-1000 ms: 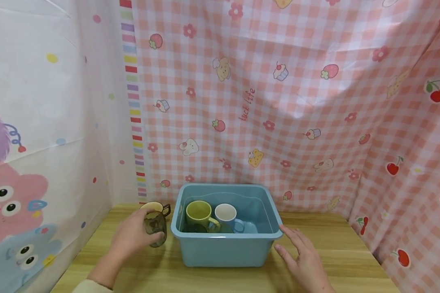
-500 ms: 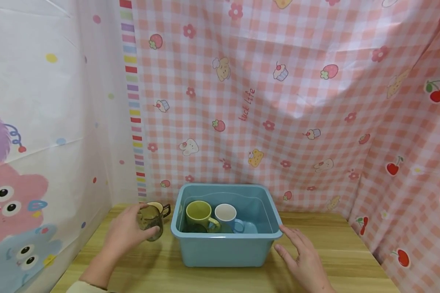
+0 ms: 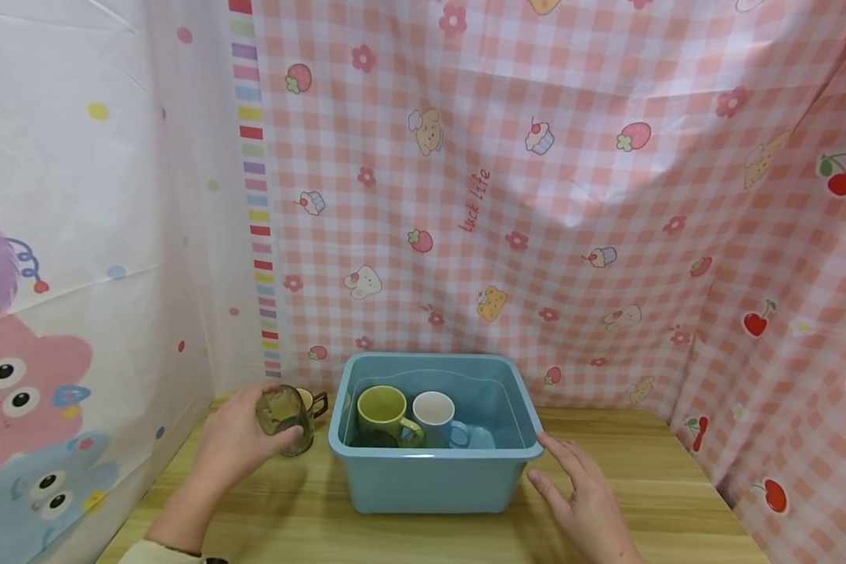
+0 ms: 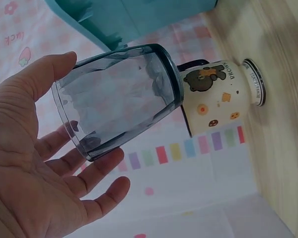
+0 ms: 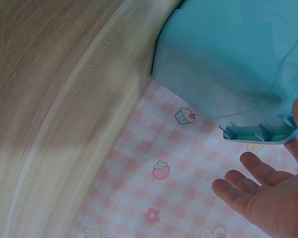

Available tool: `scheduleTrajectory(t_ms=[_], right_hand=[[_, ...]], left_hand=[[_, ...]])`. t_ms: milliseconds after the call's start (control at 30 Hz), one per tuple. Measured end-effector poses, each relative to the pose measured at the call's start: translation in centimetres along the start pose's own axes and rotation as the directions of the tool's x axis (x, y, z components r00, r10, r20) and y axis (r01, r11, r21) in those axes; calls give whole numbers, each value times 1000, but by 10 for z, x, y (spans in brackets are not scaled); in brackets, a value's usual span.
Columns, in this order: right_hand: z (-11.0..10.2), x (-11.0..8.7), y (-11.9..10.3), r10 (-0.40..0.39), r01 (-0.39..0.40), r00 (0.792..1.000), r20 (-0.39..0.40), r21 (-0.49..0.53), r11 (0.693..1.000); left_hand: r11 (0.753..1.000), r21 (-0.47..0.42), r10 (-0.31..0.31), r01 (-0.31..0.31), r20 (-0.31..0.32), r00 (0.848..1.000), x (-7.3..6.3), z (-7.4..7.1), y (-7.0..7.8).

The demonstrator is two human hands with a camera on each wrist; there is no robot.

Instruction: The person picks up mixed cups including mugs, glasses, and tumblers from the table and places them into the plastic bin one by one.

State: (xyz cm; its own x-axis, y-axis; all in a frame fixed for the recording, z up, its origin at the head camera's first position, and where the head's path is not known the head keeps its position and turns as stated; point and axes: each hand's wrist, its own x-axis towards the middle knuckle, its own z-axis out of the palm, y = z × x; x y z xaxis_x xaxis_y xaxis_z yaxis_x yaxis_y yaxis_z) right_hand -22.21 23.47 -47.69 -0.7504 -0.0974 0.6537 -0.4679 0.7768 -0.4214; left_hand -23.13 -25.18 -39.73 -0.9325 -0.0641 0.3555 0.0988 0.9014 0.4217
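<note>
A smoky, see-through glass tilts between the thumb and fingers of the left hand, mouth toward the palm, thick base pointing away. A blue plastic bin stands upright, open-topped, its rim touching the fingertips of the right hand.

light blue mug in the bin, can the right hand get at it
Probably yes: the right hand is beside the open bin, and nothing covers the mug from above, though that hand must clear the side.
</note>
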Motion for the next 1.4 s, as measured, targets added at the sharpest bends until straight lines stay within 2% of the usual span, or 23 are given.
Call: scheduleTrajectory(t_ms=[167, 667, 1400], right_hand=[[1, 0, 0, -12, 11, 1000, -9, -3, 1000], [1, 1, -1, -21, 21, 999, -27, -3, 1000], [2, 1, -1, -30, 30, 999, -30, 6, 1000]], left_hand=[[1000, -3, -16, 16, -1, 1000, -1, -4, 3], [1000, -4, -12, 12, -12, 1000, 1, -13, 10], [999, -33, 25, -27, -59, 998, 3, -21, 16]])
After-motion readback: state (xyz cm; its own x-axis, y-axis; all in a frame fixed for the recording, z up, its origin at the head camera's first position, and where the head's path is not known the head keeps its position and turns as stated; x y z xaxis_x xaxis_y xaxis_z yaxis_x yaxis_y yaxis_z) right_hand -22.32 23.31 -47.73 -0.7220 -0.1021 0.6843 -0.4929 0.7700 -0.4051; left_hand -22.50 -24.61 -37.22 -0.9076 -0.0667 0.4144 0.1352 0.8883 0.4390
